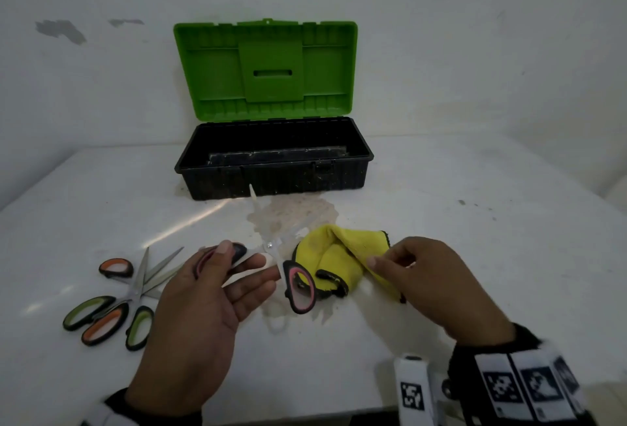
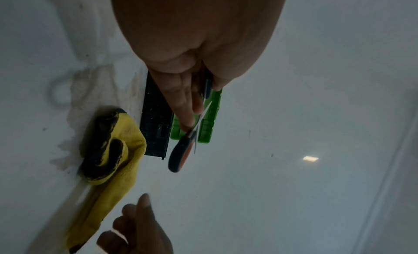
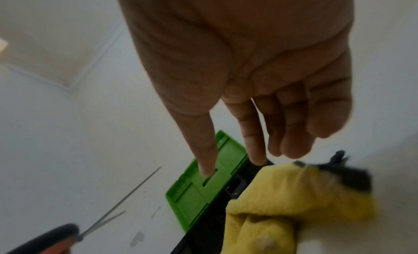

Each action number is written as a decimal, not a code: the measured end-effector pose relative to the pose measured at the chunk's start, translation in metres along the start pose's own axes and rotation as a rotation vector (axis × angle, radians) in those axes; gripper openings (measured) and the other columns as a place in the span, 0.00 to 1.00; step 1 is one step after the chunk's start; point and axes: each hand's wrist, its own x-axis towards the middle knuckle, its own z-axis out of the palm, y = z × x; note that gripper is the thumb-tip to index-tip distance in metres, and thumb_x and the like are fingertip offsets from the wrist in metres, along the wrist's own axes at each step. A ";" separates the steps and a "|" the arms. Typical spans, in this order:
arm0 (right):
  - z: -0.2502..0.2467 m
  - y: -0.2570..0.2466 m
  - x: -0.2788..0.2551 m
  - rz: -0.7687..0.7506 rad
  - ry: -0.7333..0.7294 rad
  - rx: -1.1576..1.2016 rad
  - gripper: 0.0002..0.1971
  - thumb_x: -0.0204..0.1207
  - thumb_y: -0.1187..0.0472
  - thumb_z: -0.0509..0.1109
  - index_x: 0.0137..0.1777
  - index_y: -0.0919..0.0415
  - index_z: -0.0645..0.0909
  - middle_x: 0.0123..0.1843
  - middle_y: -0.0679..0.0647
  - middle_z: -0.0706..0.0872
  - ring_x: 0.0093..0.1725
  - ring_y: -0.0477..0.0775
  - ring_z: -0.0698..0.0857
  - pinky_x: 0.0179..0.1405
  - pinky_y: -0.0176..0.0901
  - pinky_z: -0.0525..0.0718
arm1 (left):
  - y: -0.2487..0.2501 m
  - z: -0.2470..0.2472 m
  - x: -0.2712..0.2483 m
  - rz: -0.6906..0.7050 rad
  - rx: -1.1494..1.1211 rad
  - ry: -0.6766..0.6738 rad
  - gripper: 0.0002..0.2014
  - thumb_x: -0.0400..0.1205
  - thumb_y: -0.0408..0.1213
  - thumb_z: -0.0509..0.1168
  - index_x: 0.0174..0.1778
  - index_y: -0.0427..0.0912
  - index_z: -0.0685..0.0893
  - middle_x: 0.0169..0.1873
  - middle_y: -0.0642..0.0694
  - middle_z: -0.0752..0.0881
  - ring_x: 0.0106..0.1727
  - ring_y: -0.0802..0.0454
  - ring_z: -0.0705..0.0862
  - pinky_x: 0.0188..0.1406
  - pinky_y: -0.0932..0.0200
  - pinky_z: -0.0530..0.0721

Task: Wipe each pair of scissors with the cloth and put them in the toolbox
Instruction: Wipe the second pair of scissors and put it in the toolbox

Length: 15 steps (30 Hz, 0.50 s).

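My left hand (image 1: 237,259) holds up the pink-handled scissors (image 1: 300,290), thumb and fingers pinching one handle loop. The blades are spread and point toward the toolbox (image 1: 271,174). The wrist view shows the free handle (image 2: 181,156) hanging below my fingers (image 2: 187,114). My right hand (image 1: 376,261) pinches an edge of the yellow cloth (image 1: 339,256), which lies bunched on the table just right of the scissors; its black trim shows in the wrist view (image 3: 282,195). The black toolbox stands open with its green lid (image 1: 268,69) upright.
An orange-handled pair of scissors (image 1: 117,267) and a green-handled pair (image 1: 88,312) lie crossed on the white table (image 1: 475,239) at the left. A brownish stain (image 1: 295,211) spreads in front of the toolbox. A white wall (image 1: 441,52) rises right behind it.
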 end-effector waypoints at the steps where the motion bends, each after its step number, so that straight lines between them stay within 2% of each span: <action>1: -0.004 0.003 0.003 0.019 -0.013 -0.075 0.16 0.70 0.43 0.78 0.36 0.56 0.85 0.32 0.49 0.87 0.29 0.40 0.82 0.27 0.30 0.73 | 0.001 0.000 -0.001 0.003 -0.004 0.002 0.11 0.87 0.38 0.59 0.46 0.35 0.82 0.34 0.38 0.91 0.35 0.42 0.93 0.29 0.56 0.90; 2: -0.006 0.007 0.007 0.036 -0.031 -0.137 0.18 0.70 0.43 0.78 0.36 0.59 0.85 0.30 0.50 0.86 0.27 0.40 0.81 0.24 0.28 0.71 | 0.001 0.001 -0.001 0.006 -0.005 0.002 0.11 0.87 0.38 0.59 0.46 0.35 0.82 0.34 0.38 0.91 0.36 0.42 0.93 0.30 0.55 0.91; 5: -0.003 0.011 0.016 0.051 -0.131 -0.279 0.26 0.70 0.42 0.77 0.32 0.70 0.85 0.23 0.57 0.82 0.21 0.46 0.75 0.22 0.30 0.69 | -0.001 0.002 -0.002 0.001 -0.003 -0.003 0.11 0.87 0.39 0.59 0.46 0.35 0.82 0.35 0.37 0.91 0.36 0.41 0.93 0.30 0.55 0.91; 7: 0.002 0.011 0.021 0.073 -0.185 -0.317 0.30 0.70 0.41 0.76 0.32 0.74 0.83 0.26 0.66 0.82 0.22 0.48 0.75 0.27 0.39 0.71 | -0.003 0.002 -0.002 -0.005 0.002 -0.007 0.12 0.87 0.39 0.59 0.46 0.36 0.82 0.35 0.38 0.91 0.36 0.41 0.93 0.30 0.55 0.90; 8: 0.003 0.011 0.023 0.097 -0.202 -0.315 0.30 0.70 0.42 0.77 0.30 0.73 0.81 0.25 0.66 0.81 0.22 0.49 0.75 0.28 0.41 0.72 | -0.003 0.003 -0.002 -0.008 0.001 -0.007 0.12 0.87 0.39 0.59 0.46 0.36 0.82 0.35 0.38 0.91 0.36 0.41 0.93 0.29 0.56 0.90; 10: 0.004 0.010 0.029 0.116 -0.220 -0.331 0.22 0.71 0.48 0.77 0.29 0.67 0.82 0.22 0.58 0.78 0.23 0.49 0.76 0.27 0.40 0.72 | -0.003 0.002 -0.001 -0.007 0.003 -0.005 0.12 0.87 0.39 0.59 0.46 0.36 0.82 0.35 0.38 0.91 0.36 0.41 0.93 0.29 0.55 0.90; 12: 0.003 0.008 0.033 0.091 -0.223 -0.364 0.16 0.72 0.56 0.76 0.27 0.63 0.77 0.23 0.56 0.74 0.25 0.52 0.76 0.26 0.40 0.70 | -0.002 0.001 0.000 -0.003 0.009 0.000 0.12 0.87 0.39 0.59 0.45 0.36 0.82 0.35 0.37 0.91 0.37 0.41 0.93 0.30 0.55 0.90; 13: 0.002 0.006 0.033 0.065 -0.210 -0.360 0.17 0.72 0.59 0.75 0.26 0.62 0.74 0.23 0.55 0.73 0.24 0.51 0.75 0.25 0.40 0.69 | -0.002 0.000 0.000 -0.002 0.011 0.001 0.11 0.87 0.39 0.59 0.45 0.36 0.82 0.35 0.37 0.91 0.37 0.41 0.93 0.30 0.55 0.90; 15: -0.004 0.003 0.031 0.005 -0.157 -0.262 0.20 0.73 0.59 0.75 0.23 0.64 0.74 0.20 0.52 0.75 0.21 0.44 0.73 0.21 0.30 0.67 | -0.002 -0.001 0.001 -0.001 0.008 0.007 0.11 0.87 0.39 0.59 0.46 0.36 0.82 0.35 0.37 0.91 0.37 0.40 0.93 0.30 0.55 0.90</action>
